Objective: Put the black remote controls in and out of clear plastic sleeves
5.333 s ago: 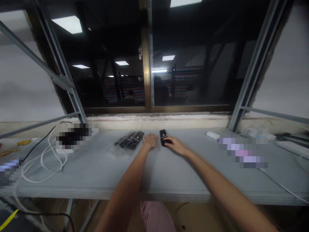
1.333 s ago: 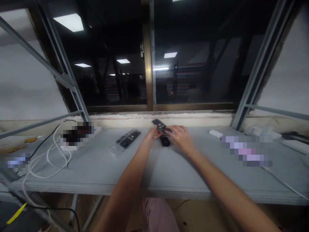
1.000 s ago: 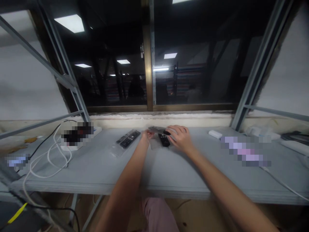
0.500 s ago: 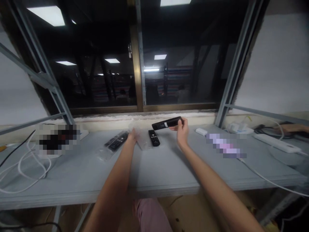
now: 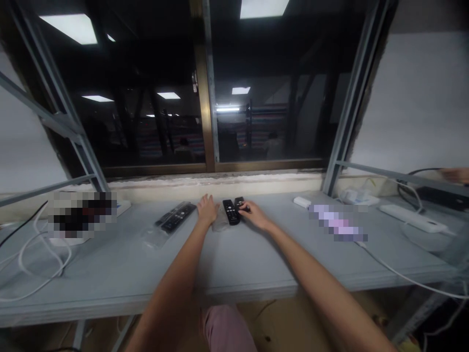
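My left hand (image 5: 207, 210) lies on the table with its fingers stretched out, over a crumpled clear plastic bag (image 5: 220, 223). Just right of the bag, a black remote control (image 5: 230, 213) lies with its buttons up. Beside it is a second black remote control (image 5: 239, 201), gripped between the thumb and fingers of my right hand (image 5: 255, 215), which partly hide it. On the left, more black remote controls (image 5: 176, 217) lie together, seemingly in clear plastic wrapping (image 5: 156, 237).
A pixelated item (image 5: 337, 222) with a white cable lies on the right, near a white power strip (image 5: 414, 218). Another pixelated item (image 5: 82, 215) and looped white cables (image 5: 44, 274) occupy the left. Another person's hand (image 5: 456, 175) shows at the far right. Metal posts (image 5: 339, 132) flank the window.
My right hand has lowered the raised remote control to the table, beside the other one. My left hand has let go of the plastic bag it held up and now rests flat with fingers spread.
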### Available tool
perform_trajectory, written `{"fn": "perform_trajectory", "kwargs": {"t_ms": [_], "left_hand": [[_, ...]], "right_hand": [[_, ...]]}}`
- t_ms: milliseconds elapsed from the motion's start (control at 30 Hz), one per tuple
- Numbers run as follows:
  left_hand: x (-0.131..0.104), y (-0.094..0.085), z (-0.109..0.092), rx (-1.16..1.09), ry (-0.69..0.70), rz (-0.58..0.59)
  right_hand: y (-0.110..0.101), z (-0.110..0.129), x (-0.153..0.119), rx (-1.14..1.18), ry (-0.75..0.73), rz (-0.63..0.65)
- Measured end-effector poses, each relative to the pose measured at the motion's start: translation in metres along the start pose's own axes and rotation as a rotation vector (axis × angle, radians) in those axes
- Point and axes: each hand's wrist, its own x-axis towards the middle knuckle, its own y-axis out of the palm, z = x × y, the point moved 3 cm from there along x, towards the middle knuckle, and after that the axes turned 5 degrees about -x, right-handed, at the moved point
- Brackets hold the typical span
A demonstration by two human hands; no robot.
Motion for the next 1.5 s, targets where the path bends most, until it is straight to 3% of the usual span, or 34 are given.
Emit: {"fn": "perform_trajectory", "kwargs": {"t_ms": [133,233,367,633,800,900,1000,1100,1233,1400,1500], "left_hand": [[-0.001,0.007,0.002,-0.102,-0.07,0.244],[-0.003,0.01,0.006,-0.242,-0.162,0.294],[-0.005,0.008,0.012,-0.348,-0.221,0.297],[-0.006,0.007,0.012,-0.324,-0.165,0.245],[0.002,-0.005,0.01,-0.183,-0.134,0.077],[0.004,-0.027,0.014,0.132,-0.095,-0.15],[0.002,-0.048,0.025,0.489,-0.162,-0.296],[0.0,-0.058,0.037,0.653,-0.296,-0.213],[0.0,-0.058,0.033,0.738,-0.268,-0.087],[0.002,-0.067,0.018,0.639,-0.248,0.034],[0.005,-0.082,0.019,0.482,-0.334,0.049]], "right_hand": [[0.001,-0.002,-0.002,-0.101,-0.052,0.091],[-0.002,-0.002,-0.003,-0.119,-0.065,0.119],[-0.003,-0.004,-0.003,-0.155,-0.042,0.185],[-0.005,-0.014,-0.004,-0.088,-0.052,0.332],[-0.008,-0.011,-0.003,0.033,-0.024,0.391],[-0.009,-0.007,-0.003,0.055,0.087,0.329],[-0.015,-0.002,-0.002,-0.021,0.143,0.136],[-0.02,0.005,-0.002,-0.112,0.125,0.021],[-0.026,0.013,-0.001,-0.138,0.112,-0.033],[-0.03,0.021,-0.001,-0.085,0.131,-0.061],[-0.029,0.025,-0.002,-0.037,0.147,-0.046]]}}
